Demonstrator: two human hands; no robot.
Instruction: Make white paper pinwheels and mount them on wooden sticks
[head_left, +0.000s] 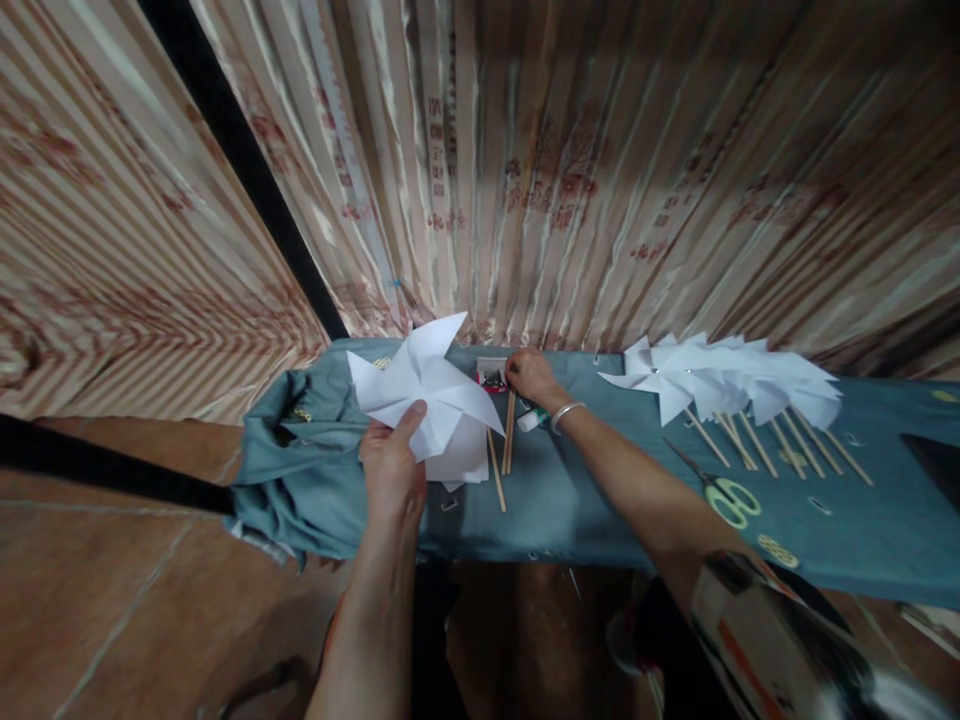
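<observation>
My left hand holds a white paper pinwheel, its thumb pressed near the folded centre. Underneath lies more white paper. My right hand is closed, fingertips together, beside a small open box of small dark pieces, perhaps pins. Whatever is between those fingers, if anything, is too small to make out. Several thin wooden sticks lie just below the box. A small white and green item rests by my right wrist, partly covered by it.
To the right, a row of overlapping white pinwheels on sticks lies along the table. Scissors with green handles sit nearer me. The table carries a blue-green cloth, bunched at its left end. A patterned curtain hangs behind, and a black pole slants at left.
</observation>
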